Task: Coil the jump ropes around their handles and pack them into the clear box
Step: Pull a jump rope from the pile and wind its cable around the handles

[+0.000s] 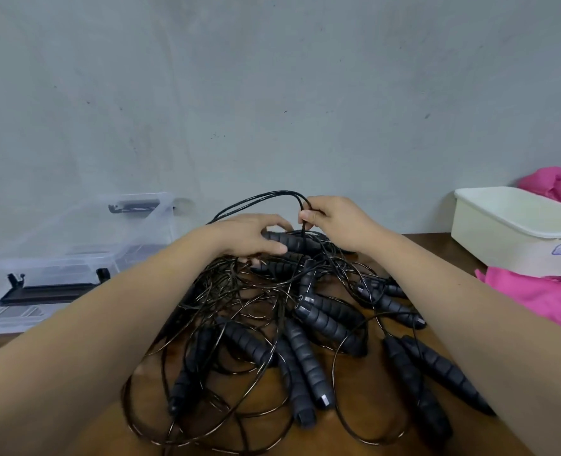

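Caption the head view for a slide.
Left hand grips a handle, right hand pinches looped cord above tangled jump ropes.

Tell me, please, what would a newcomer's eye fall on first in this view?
The tangled heap of black jump ropes with ribbed dark grey handles fills the middle of the brown wooden table. At its far edge, the left hand grips one handle while the right hand pinches raised loops of black cord. A clear plastic box stands at the left.
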{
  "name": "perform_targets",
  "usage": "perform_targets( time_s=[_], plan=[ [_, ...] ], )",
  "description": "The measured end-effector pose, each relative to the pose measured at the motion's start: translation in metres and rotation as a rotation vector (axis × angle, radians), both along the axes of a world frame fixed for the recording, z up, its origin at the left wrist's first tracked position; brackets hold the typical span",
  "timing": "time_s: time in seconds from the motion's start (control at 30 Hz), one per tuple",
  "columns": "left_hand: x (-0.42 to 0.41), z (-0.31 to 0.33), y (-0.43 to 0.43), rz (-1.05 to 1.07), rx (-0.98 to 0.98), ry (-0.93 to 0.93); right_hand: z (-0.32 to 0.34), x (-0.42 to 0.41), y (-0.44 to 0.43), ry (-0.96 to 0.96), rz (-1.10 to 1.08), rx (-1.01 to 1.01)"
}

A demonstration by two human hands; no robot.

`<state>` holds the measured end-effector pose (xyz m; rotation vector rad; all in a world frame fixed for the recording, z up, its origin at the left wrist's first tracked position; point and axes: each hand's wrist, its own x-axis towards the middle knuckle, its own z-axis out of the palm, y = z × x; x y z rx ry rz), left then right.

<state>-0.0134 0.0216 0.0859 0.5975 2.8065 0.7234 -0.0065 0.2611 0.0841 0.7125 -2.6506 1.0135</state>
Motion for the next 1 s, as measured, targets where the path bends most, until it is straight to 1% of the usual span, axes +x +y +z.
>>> perform_targets(
  time_s=[0.03, 0.07, 0.1, 0.13, 0.17, 0.2, 0.33, 0.4, 0.5, 0.57, 0.63, 0.67, 0.7, 0.73, 0.8, 0.83, 0.93, 1.0],
  plan=[
    [0.001, 0.000, 0.002, 0.024, 0.106, -0.001, 0.001, 0.001, -0.003, -0.001, 0.006, -0.022],
    [0.002, -0.002, 0.004, 0.054, 0.240, -0.057, 0.001, 0.002, -0.007, -0.002, 0.015, -0.050],
    [0.003, -0.004, 0.005, 0.070, 0.360, -0.153, 0.002, 0.003, -0.011, -0.001, 0.026, -0.075],
    [0.003, -0.008, 0.005, 0.068, 0.440, -0.243, 0.003, 0.002, -0.015, 0.002, 0.039, -0.095],
    [0.005, -0.011, 0.005, 0.060, 0.472, -0.296, 0.003, 0.002, -0.019, 0.005, 0.053, -0.112],
    [0.006, -0.013, 0.005, 0.063, 0.457, -0.298, 0.004, 0.001, -0.022, 0.006, 0.063, -0.129],
    [0.017, -0.005, 0.004, 0.080, 0.256, -0.107, 0.009, 0.000, -0.032, -0.018, 0.105, -0.248],
    [0.019, 0.000, 0.001, 0.060, 0.245, -0.088, 0.013, 0.002, -0.038, -0.026, 0.130, -0.316],
    [0.022, 0.011, -0.007, 0.082, 0.247, -0.039, 0.018, 0.002, -0.052, -0.004, 0.145, -0.342],
    [0.021, 0.015, -0.015, 0.170, 0.228, 0.039, 0.022, 0.002, -0.060, 0.010, 0.137, -0.352],
    [0.022, 0.015, -0.025, 0.281, 0.296, 0.104, 0.026, 0.004, -0.065, 0.047, 0.101, -0.353],
    [0.025, 0.015, -0.030, 0.312, 0.335, 0.108, 0.028, 0.006, -0.067, 0.072, 0.070, -0.336],
    [0.029, 0.014, -0.033, 0.327, 0.331, 0.103, 0.030, 0.009, -0.069, 0.101, 0.040, -0.310],
    [0.034, 0.014, -0.036, 0.326, 0.282, 0.094, 0.031, 0.011, -0.070, 0.134, 0.009, -0.265],
    [0.047, 0.014, -0.039, 0.288, 0.180, 0.057, 0.033, 0.014, -0.072, 0.199, -0.036, -0.088],
    [0.054, 0.014, -0.039, 0.268, 0.167, 0.035, 0.033, 0.016, -0.073, 0.223, -0.047, 0.031],
    [0.071, 0.015, -0.040, 0.240, 0.263, -0.032, 0.030, 0.025, -0.077, 0.270, -0.029, 0.360],
    [0.080, 0.018, -0.040, 0.249, 0.429, -0.147, 0.025, 0.029, -0.081, 0.272, 0.006, 0.481]
  ],
)
